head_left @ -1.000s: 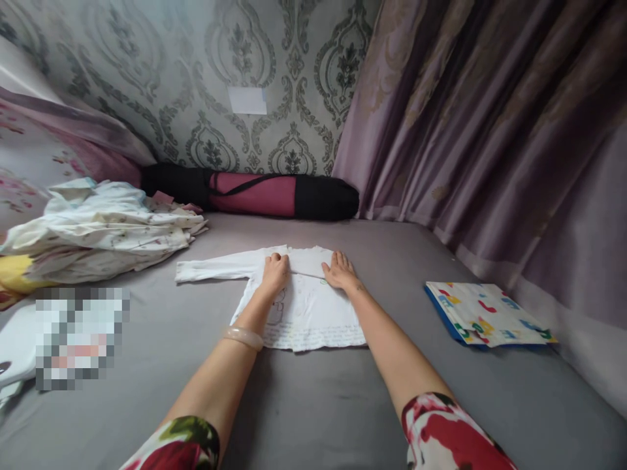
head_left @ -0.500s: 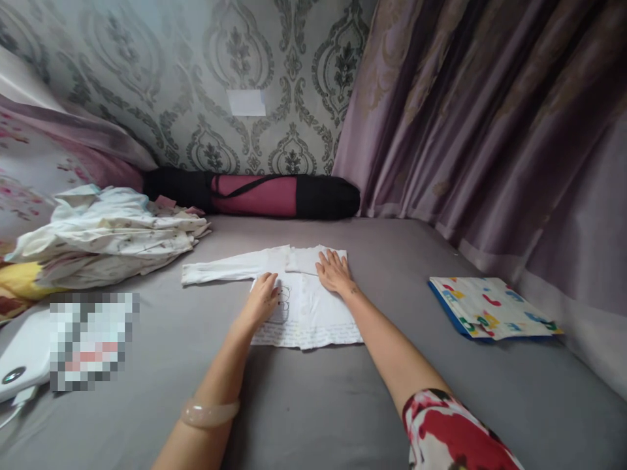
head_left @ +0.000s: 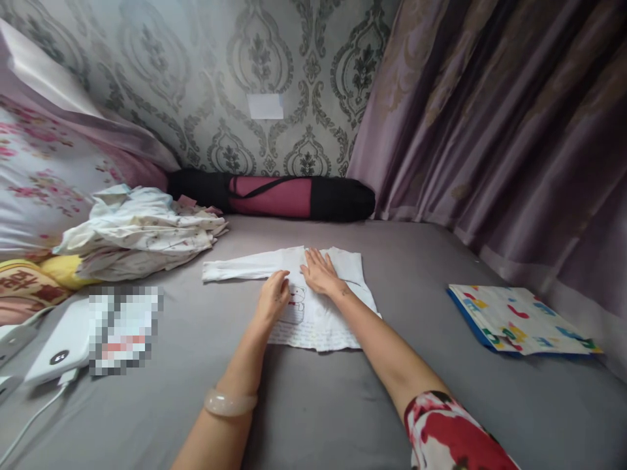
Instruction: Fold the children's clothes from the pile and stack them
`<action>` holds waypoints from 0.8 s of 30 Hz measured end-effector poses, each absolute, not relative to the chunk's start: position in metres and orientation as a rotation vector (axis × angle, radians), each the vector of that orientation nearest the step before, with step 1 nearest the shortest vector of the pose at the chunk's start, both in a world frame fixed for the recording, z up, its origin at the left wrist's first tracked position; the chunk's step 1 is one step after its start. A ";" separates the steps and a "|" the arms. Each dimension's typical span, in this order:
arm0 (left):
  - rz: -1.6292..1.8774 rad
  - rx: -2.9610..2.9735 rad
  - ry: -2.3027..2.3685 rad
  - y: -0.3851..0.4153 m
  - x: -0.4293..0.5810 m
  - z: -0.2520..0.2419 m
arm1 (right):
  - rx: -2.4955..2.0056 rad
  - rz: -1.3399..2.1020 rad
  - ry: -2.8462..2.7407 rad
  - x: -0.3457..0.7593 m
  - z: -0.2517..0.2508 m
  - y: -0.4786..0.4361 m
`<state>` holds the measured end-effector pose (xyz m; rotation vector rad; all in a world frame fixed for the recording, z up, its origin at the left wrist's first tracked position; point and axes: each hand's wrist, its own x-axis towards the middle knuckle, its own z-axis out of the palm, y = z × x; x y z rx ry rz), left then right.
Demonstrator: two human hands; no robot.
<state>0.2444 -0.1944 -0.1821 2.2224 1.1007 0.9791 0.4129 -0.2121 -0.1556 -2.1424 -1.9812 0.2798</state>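
A small white long-sleeved shirt [head_left: 327, 320] lies flat on the grey bed sheet [head_left: 343, 405], one sleeve stretched out to the left. My left hand [head_left: 274, 297] rests on the shirt's left side by a small printed figure, fingers together and flat. My right hand [head_left: 319, 272] lies flat with fingers spread on the upper middle of the shirt, near the collar. The two hands sit close together. A pale bangle [head_left: 229, 403] circles my left wrist.
A heap of white and floral clothes [head_left: 142, 228] sits at the left, with floral pillows behind. A black and maroon roll bag [head_left: 284, 196] lies along the wall. A folded colourful cloth [head_left: 519, 318] lies at the right by the curtain. White devices [head_left: 53, 346] lie at the left.
My right hand slid left across the shirt towards the middle. My left hand drew back from the collar to the shirt's left side. The view shifted slightly left.
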 end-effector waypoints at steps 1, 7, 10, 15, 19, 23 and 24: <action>0.977 2.221 1.105 -0.194 0.244 -0.182 | -2.135 0.275 -1.987 0.408 -0.159 -0.210; 1.044 2.184 1.155 -0.192 0.243 -0.185 | -2.166 0.255 -1.966 0.402 -0.172 -0.205; 1.077 2.135 1.213 -0.191 0.242 -0.185 | -2.165 0.285 -1.978 0.402 -0.167 -0.204; 1.134 2.049 1.292 -0.186 0.238 -0.183 | -2.216 0.274 -1.965 0.397 -0.151 -0.192; 1.170 1.978 1.342 -0.182 0.235 -0.181 | -2.171 0.161 -1.989 0.393 -0.151 -0.172; 1.136 1.864 1.433 -0.178 0.231 -0.178 | -2.129 0.178 -2.026 0.388 -0.162 -0.156; 1.126 1.834 1.457 -0.177 0.230 -0.177 | -2.136 0.185 -2.025 0.387 -0.166 -0.153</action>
